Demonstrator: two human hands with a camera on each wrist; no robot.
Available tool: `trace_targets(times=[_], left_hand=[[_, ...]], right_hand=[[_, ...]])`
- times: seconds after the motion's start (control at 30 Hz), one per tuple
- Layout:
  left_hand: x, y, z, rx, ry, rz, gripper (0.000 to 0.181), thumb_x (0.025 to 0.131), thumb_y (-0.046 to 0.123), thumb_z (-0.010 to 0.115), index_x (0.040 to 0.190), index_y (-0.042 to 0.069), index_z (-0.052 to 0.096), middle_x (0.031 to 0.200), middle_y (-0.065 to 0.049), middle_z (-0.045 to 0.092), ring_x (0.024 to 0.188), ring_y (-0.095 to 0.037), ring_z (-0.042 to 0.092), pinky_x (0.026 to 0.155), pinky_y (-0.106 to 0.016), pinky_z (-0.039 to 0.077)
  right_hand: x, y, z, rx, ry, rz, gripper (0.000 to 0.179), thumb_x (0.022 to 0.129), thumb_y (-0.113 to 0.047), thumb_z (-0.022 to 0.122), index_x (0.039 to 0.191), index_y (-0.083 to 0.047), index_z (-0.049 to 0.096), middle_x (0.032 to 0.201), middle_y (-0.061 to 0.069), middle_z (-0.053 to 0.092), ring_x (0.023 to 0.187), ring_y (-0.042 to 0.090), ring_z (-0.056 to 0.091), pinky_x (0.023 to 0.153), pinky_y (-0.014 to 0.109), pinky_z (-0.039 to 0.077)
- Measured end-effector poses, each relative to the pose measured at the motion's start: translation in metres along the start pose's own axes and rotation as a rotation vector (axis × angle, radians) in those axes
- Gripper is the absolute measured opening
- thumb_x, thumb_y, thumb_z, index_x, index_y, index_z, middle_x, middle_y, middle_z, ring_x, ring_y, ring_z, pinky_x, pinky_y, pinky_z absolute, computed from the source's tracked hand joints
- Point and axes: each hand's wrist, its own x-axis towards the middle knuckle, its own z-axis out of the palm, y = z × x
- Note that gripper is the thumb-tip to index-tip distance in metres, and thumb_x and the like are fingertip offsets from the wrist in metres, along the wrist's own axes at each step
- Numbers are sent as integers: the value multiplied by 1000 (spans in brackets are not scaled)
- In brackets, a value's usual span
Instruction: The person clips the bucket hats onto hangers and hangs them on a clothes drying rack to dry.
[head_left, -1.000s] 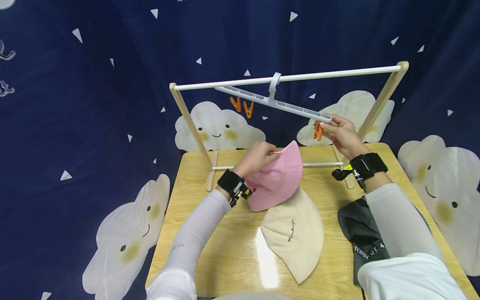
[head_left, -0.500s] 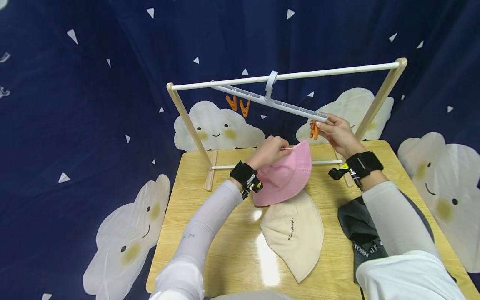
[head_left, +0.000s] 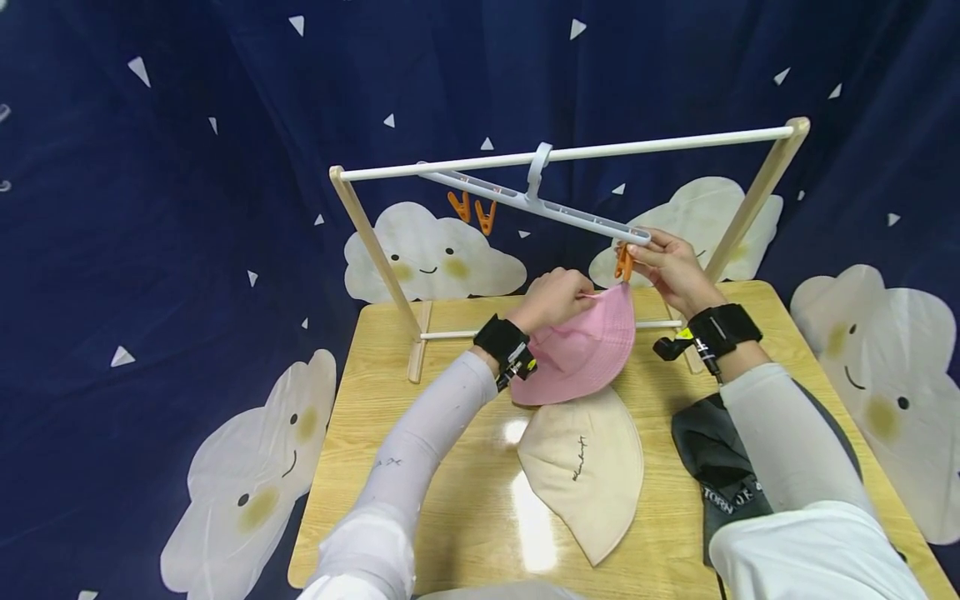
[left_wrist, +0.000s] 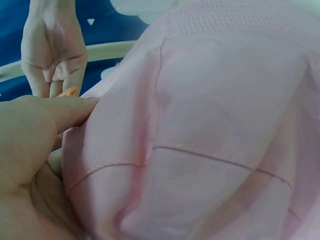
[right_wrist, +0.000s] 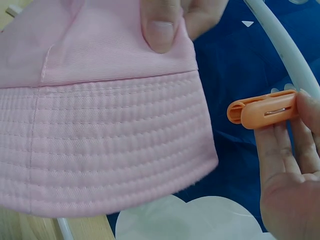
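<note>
1. A pink bucket hat [head_left: 581, 358], folded flat, is held above the tabletop [head_left: 457, 483], near the middle of a wooden rack. In the head view, it overlaps the top of a cream hat [head_left: 585, 467]; whether the two touch cannot be told.
2. The left hand [head_left: 557, 298] has its fingers pinched on the pink hat's crown, near the upper end of the brim seam.
3. The right hand [head_left: 670, 265] has its fingers gripping an orange clip [head_left: 624, 262] under the near right end of a pale hanger [head_left: 577, 216], hooked on the rack's white rail [head_left: 660, 147].
4. The key relation: the brim's upper corner points up and right, directly below the clip. In the right wrist view, a gap shows between them.
5. The brim's long outer edge curves from that corner down and left.
6. The left hand holds the hat; the right hand is just beyond the corner.
</note>
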Motion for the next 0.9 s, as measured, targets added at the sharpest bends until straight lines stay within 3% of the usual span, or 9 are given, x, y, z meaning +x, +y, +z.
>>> trace_targets(times=[0.2,0.4,0.57,0.77,0.9], left_hand=[[5,6,-4,32,-29,20,16,103,27,69,91,19,76,85,5,62,76,-11,53,63,-28,40],[9,8,-8,52,-23,28,23,103,26,68,80,20,69,78,5,55,74,-11,52,62,-27,39],[13,11,-13,58,-13,35,20,103,27,68,84,21,73,78,6,57,75,-10,55,62,-27,40],[12,10,-19,77,3,10,16,102,28,69,90,20,77,80,6,60,77,-11,56,63,-29,42],[15,13,-23,102,-5,25,18,103,24,68,87,20,75,80,5,58,76,-12,54,63,-28,40]], right_hand=[[-1,1,1,4,-10,10,26,100,10,60,114,-7,73,106,8,79,93,12,75,82,25,60],[-2,2,3,-37,10,17,23,100,7,63,113,-9,73,104,4,79,92,11,75,83,24,59],[-4,1,3,-20,1,28,22,99,7,65,114,-7,71,105,5,79,91,11,74,80,22,58],[-1,3,6,-83,12,78,23,98,2,68,116,-11,71,107,3,78,98,11,74,86,22,57],[-2,1,4,-119,23,66,23,99,3,66,116,-12,72,105,1,78,99,10,73,87,21,57]])
